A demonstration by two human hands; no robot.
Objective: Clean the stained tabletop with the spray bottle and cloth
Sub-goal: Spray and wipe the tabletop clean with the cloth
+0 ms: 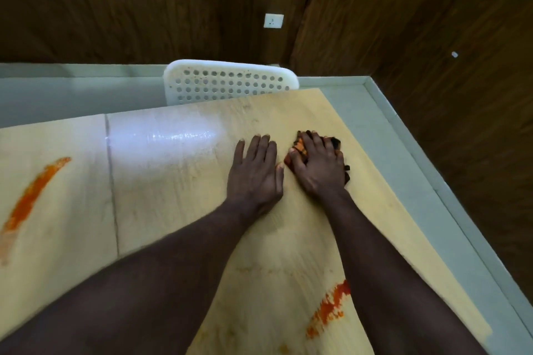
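Both forearms fill the lower frame, an orange smear [328,313] between them. Mid-frame, the right hand [318,166] presses flat, fingers curled over the bunched cloth [337,143] on the tabletop [178,181]; the left hand [255,170] lies spread just beside it. No spray bottle shows. The cloth looks already orange-soaked, so I judge it could re-smear cleaned wood, while the streak [31,196] at left remains

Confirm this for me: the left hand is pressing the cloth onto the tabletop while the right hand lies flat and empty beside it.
The hands are swapped. In the head view, the right hand presses the cloth onto the tabletop, while the left hand lies flat and empty beside it.
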